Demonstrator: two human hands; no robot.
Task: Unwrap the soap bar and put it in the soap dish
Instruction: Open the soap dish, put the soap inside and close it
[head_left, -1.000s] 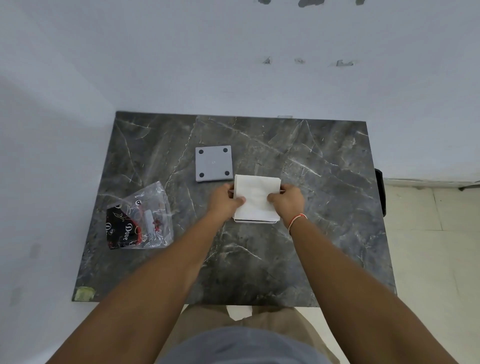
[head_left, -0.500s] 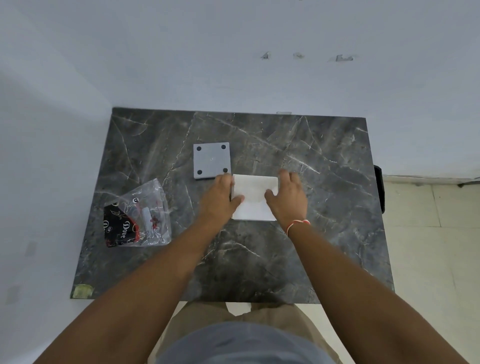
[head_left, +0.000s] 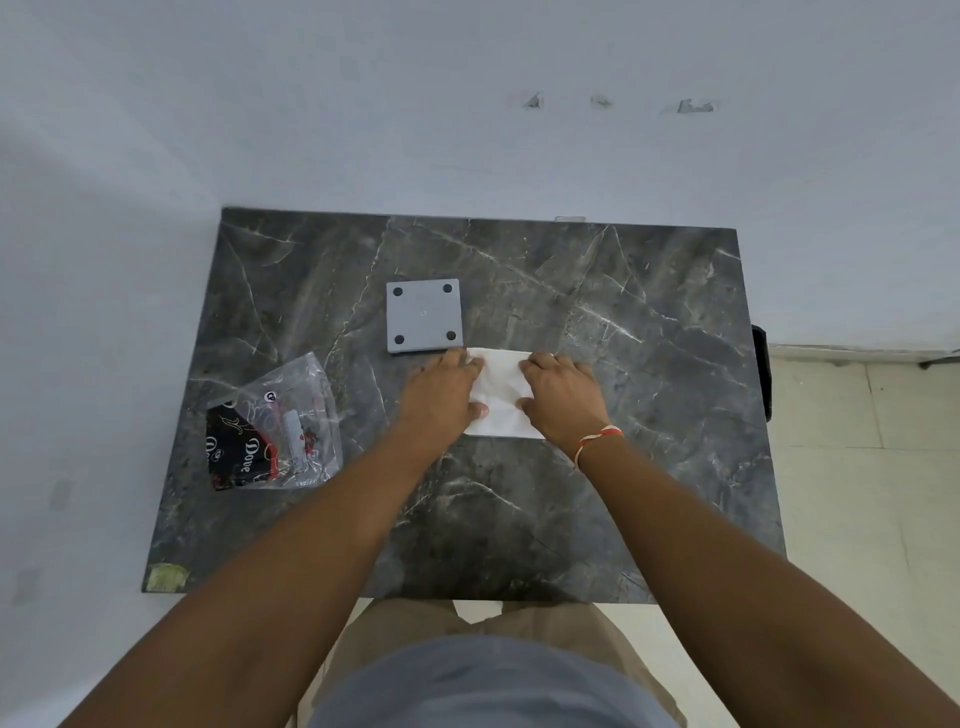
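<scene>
Hands lie flat on a white sheet (head_left: 497, 392) in the middle of the dark marble tabletop (head_left: 623, 322). The left hand (head_left: 441, 395) covers the sheet's left edge, fingers stretched forward, thumb resting on the white surface. The right hand (head_left: 561, 397) covers the right edge the same way, and a red and white thread (head_left: 597, 441) circles its wrist. Neither grip is clenched; both palms press down, fingers loose, nothing pinched between them. Whether the sheet is paper or cloth I cannot tell, nor what lies beneath it.

Just beyond the left hand's fingertips sits a grey square plate (head_left: 424, 315) with four dark dots at its corners, close to the sheet's far left corner. Off to the left, well apart from the hands, lies a clear plastic bag (head_left: 275, 426) holding a black and red Dove pack (head_left: 236, 454); the soap itself is not plainly visible. A yellowish patch (head_left: 166, 577) marks the tabletop's near left corner. Pale wall behind, tiled floor (head_left: 857, 493) to the right.
</scene>
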